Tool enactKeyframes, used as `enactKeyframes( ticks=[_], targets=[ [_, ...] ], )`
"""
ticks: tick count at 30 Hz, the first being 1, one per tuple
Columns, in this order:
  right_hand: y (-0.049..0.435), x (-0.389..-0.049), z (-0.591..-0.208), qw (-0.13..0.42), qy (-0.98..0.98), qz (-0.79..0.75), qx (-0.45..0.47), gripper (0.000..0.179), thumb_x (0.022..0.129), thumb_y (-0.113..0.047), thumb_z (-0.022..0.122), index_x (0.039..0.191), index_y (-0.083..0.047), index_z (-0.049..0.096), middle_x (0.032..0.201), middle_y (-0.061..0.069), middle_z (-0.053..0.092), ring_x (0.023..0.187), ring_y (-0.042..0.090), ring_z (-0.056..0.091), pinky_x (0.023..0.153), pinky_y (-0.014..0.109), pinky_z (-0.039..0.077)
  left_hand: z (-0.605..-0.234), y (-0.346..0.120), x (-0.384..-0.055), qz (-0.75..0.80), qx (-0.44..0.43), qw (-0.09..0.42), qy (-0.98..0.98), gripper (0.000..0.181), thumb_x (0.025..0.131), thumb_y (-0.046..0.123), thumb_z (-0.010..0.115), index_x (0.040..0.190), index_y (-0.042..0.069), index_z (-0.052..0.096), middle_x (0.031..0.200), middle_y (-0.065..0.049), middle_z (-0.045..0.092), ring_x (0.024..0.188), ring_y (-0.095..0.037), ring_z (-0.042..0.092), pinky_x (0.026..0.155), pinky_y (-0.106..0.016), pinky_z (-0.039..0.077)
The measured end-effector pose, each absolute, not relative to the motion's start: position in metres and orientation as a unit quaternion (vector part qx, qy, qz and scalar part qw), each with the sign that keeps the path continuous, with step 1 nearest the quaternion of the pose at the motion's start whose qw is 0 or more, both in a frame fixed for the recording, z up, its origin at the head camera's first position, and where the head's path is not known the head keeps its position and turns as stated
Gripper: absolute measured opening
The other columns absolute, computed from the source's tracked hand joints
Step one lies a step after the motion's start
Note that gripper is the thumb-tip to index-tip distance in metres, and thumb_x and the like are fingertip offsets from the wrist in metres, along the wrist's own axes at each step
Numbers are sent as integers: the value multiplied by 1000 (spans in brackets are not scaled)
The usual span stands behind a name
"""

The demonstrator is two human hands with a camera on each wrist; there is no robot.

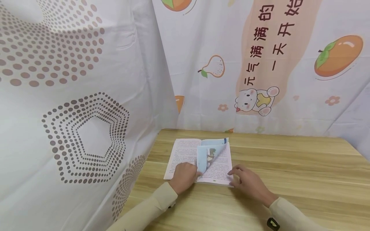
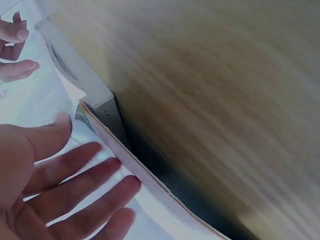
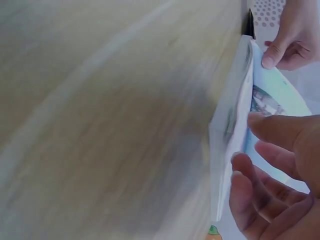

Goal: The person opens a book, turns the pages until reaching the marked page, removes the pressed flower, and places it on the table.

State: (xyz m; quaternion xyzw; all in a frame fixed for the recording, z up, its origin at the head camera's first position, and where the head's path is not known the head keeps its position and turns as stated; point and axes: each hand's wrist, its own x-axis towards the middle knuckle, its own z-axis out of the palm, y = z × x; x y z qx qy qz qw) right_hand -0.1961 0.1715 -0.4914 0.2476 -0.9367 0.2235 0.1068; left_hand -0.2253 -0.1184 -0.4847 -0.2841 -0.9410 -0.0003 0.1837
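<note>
An open book (image 1: pixel 185 154) with printed text lies on the wooden table. One of its pages, a light blue illustrated leaf (image 1: pixel 203 157), is curled over from the right toward the spine. My left hand (image 1: pixel 184 177) rests at the lower middle of the book, its thumb touching the curled leaf near the bottom of the spine. The left wrist view shows the other fingers (image 2: pixel 90 185) spread and fairly straight along the book's lower edge. At the lower right edge, my right hand (image 1: pixel 249 182) has its fingers loosely bent, with the fingertips (image 3: pixel 241 162) right by the page edge.
The wooden table (image 1: pixel 289 166) extends to the right and in front of the book. A white curtain (image 1: pixel 86 80) with brown dots hangs along the left side. Behind the table hangs a printed cloth (image 1: pixel 202 93) with fruit drawings and writing.
</note>
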Motion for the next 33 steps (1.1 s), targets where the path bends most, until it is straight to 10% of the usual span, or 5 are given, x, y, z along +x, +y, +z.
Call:
enactKeyframes(
  ticks=[10, 33],
  targets=[
    [169, -193, -492, 76, -947, 198, 242, 20, 82, -15, 87, 100, -13, 78, 110, 3, 68, 85, 11, 62, 76, 37, 56, -486, -120, -219, 31, -289, 244, -925, 28, 89, 35, 81, 81, 12, 67, 61, 1, 60, 47, -13, 52, 39, -30, 37],
    [171, -194, -488, 132, -927, 144, 319, 12, 82, -5, 84, 91, -12, 78, 93, -2, 71, 82, 15, 70, 68, 35, 57, -488, -129, -218, 1, -304, 166, -938, 16, 93, 29, 78, 104, 16, 78, 100, -1, 67, 87, -17, 54, 67, -27, 50]
  ],
)
